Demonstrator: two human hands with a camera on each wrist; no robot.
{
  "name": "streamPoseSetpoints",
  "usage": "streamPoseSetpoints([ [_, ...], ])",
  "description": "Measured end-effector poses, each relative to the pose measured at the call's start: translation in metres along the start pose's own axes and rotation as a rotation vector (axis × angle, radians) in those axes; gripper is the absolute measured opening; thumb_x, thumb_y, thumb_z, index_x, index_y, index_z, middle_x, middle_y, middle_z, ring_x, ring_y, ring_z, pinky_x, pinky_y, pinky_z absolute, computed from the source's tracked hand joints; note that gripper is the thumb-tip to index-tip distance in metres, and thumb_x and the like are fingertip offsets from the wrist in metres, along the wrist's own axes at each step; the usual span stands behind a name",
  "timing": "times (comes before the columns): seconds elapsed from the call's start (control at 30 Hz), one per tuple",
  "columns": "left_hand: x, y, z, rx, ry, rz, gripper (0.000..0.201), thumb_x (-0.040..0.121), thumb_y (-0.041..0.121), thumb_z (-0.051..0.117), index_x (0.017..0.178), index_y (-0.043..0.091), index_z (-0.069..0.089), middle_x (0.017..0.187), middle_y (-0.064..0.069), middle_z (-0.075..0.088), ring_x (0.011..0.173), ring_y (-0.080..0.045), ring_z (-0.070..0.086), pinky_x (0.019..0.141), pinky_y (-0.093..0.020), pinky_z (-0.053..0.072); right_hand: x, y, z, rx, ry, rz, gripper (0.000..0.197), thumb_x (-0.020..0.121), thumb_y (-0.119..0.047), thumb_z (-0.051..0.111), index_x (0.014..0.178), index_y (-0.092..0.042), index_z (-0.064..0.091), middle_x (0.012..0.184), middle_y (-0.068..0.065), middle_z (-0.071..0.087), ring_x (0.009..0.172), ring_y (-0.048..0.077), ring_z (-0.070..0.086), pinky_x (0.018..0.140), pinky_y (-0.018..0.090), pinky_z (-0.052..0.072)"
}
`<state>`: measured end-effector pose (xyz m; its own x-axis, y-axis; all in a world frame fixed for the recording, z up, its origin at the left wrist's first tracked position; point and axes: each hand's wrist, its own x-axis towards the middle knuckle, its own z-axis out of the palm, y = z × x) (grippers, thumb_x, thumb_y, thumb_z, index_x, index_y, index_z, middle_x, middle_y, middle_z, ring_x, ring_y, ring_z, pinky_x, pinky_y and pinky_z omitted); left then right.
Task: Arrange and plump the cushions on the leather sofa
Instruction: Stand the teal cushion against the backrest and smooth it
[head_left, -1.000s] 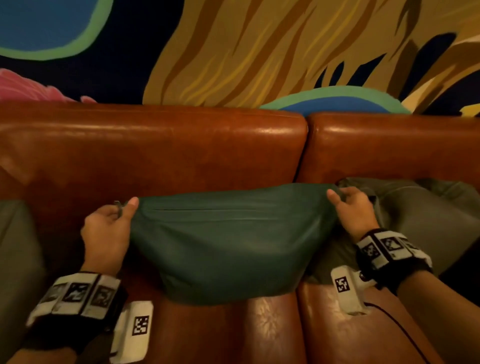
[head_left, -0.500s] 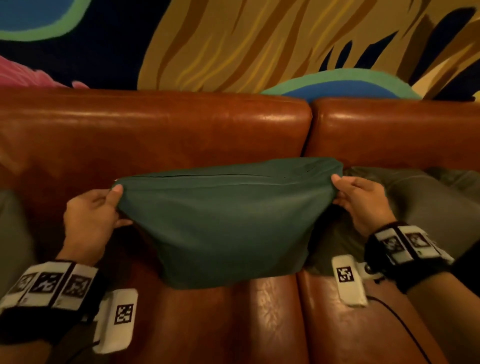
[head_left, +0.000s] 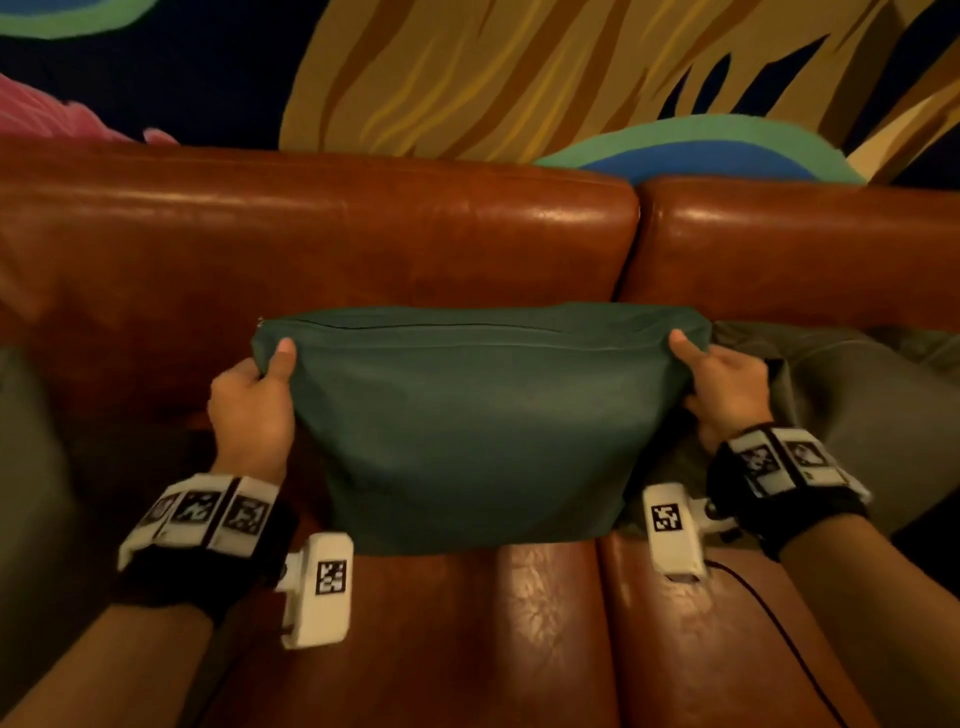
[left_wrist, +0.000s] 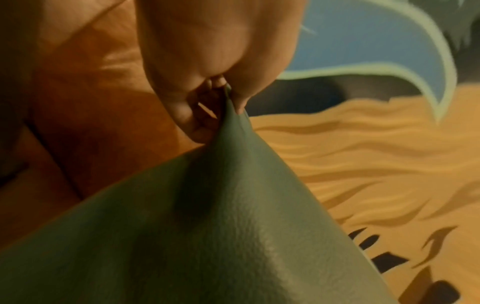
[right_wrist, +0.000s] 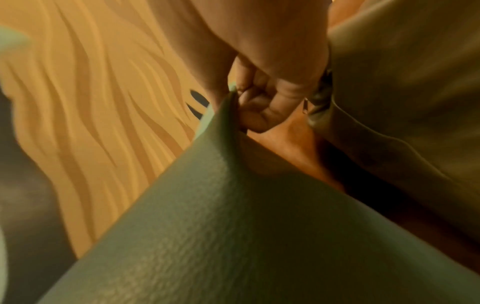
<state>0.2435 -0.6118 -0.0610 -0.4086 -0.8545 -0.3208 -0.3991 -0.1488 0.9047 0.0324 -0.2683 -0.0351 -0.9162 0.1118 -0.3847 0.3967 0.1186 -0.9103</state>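
Observation:
A dark green cushion (head_left: 478, 426) stands upright on the brown leather sofa (head_left: 363, 249), its zipped edge on top and its back towards the backrest. My left hand (head_left: 260, 395) pinches its top left corner, thumb on the front face. My right hand (head_left: 722, 384) pinches the top right corner the same way. The left wrist view shows the green cushion (left_wrist: 207, 226) drawn to a point between thumb and fingers (left_wrist: 197, 115). The right wrist view shows the same pinch on the green cushion (right_wrist: 233, 226).
A grey-olive cushion (head_left: 852, 410) slumps on the seat to the right, just behind my right hand. Another olive cushion (head_left: 26, 467) shows at the left edge. The seat's front (head_left: 519, 623) lies bare below the green cushion. A painted mural wall (head_left: 519, 78) rises behind the backrest.
Both hands have lifted the green cushion by its top corners and pulled it taller; it stood low and sagging a second ago. The left hand has taken a firmer pinch on the corner.

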Motion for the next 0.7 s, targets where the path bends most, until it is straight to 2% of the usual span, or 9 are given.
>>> streamPoseSetpoints([
  [0.07, -0.004, -0.001, 0.0, -0.084, -0.028, -0.089, 0.031, 0.08, 0.053, 0.066, 0.085, 0.023, 0.072, 0.109, -0.008, 0.071, 0.107, -0.032, 0.066, 0.093, -0.052, 0.052, 0.004, -0.003, 0.001, 0.025, -0.042, 0.005, 0.008, 0.09, -0.018, 0.07, 0.088, -0.01, 0.07, 0.062, -0.007, 0.073, 0.06, 0.007, 0.071, 0.051, 0.021, 0.056],
  [0.13, -0.002, -0.007, 0.006, -0.096, -0.085, -0.247, 0.026, 0.094, 0.032, 0.06, 0.112, 0.013, 0.064, 0.121, -0.013, 0.065, 0.112, -0.033, 0.062, 0.079, -0.045, 0.054, 0.012, -0.001, 0.006, -0.051, -0.065, 0.112, 0.012, 0.091, -0.014, 0.068, 0.098, -0.004, 0.069, 0.053, -0.007, 0.069, 0.056, 0.009, 0.069, 0.044, 0.02, 0.053],
  [0.23, 0.008, 0.007, 0.018, -0.013, -0.103, -0.304, 0.043, 0.092, 0.031, 0.056, 0.131, 0.011, 0.053, 0.132, -0.012, 0.058, 0.118, -0.034, 0.056, 0.074, -0.043, 0.052, 0.025, -0.01, 0.012, -0.049, -0.069, 0.225, 0.044, 0.09, -0.021, 0.066, 0.131, -0.007, 0.057, 0.092, 0.007, 0.073, 0.084, 0.024, 0.068, 0.051, 0.031, 0.057],
  [0.33, 0.017, 0.025, 0.024, 0.123, -0.05, -0.213, 0.066, 0.084, 0.059, 0.057, 0.126, 0.008, 0.054, 0.124, -0.008, 0.057, 0.112, -0.032, 0.054, 0.091, -0.049, 0.051, 0.038, -0.022, 0.013, -0.183, -0.039, 0.213, 0.067, 0.087, -0.053, 0.063, 0.141, -0.018, 0.046, 0.123, 0.008, 0.055, 0.106, 0.034, 0.06, 0.064, 0.038, 0.054],
  [0.4, 0.018, 0.031, 0.024, 0.241, -0.017, -0.154, 0.072, 0.088, 0.062, 0.055, 0.122, -0.002, 0.057, 0.123, -0.017, 0.058, 0.113, -0.038, 0.055, 0.095, -0.046, 0.047, 0.042, -0.03, 0.014, -0.397, -0.01, 0.134, 0.056, 0.091, -0.052, 0.059, 0.127, -0.009, 0.054, 0.116, 0.011, 0.055, 0.102, 0.034, 0.06, 0.062, 0.039, 0.057],
  [0.47, 0.023, 0.032, 0.019, 0.347, -0.007, -0.037, 0.068, 0.09, 0.057, 0.056, 0.113, -0.007, 0.061, 0.12, -0.024, 0.061, 0.113, -0.042, 0.056, 0.091, -0.042, 0.044, 0.047, -0.036, 0.01, -0.598, -0.012, -0.048, 0.038, 0.095, -0.046, 0.056, 0.105, -0.01, 0.06, 0.102, 0.012, 0.059, 0.08, 0.029, 0.062, 0.047, 0.031, 0.055],
  [0.53, 0.033, 0.021, 0.012, 0.35, -0.035, -0.032, 0.081, 0.075, 0.07, 0.065, 0.107, -0.005, 0.064, 0.115, -0.021, 0.066, 0.11, -0.041, 0.061, 0.094, -0.047, 0.049, 0.051, -0.035, 0.003, -0.661, -0.037, -0.129, 0.034, 0.096, -0.044, 0.055, 0.092, -0.011, 0.061, 0.082, 0.011, 0.059, 0.06, 0.025, 0.056, 0.043, 0.029, 0.047],
  [0.6, 0.043, 0.008, 0.012, 0.321, -0.046, -0.076, 0.089, 0.064, 0.077, 0.066, 0.101, -0.004, 0.065, 0.113, -0.021, 0.068, 0.106, -0.042, 0.063, 0.093, -0.056, 0.051, 0.048, -0.028, -0.002, -0.654, -0.038, -0.07, 0.034, 0.097, -0.042, 0.056, 0.096, -0.009, 0.061, 0.072, 0.008, 0.054, 0.058, 0.022, 0.052, 0.045, 0.03, 0.044],
  [0.7, 0.038, 0.021, 0.02, 0.371, -0.017, -0.097, 0.057, 0.09, 0.054, 0.058, 0.09, -0.003, 0.061, 0.108, -0.024, 0.064, 0.103, -0.044, 0.06, 0.093, -0.055, 0.048, 0.048, -0.021, 0.002, -0.629, 0.017, -0.001, 0.035, 0.097, -0.043, 0.055, 0.101, -0.009, 0.061, 0.078, 0.009, 0.057, 0.06, 0.022, 0.055, 0.042, 0.032, 0.049],
])
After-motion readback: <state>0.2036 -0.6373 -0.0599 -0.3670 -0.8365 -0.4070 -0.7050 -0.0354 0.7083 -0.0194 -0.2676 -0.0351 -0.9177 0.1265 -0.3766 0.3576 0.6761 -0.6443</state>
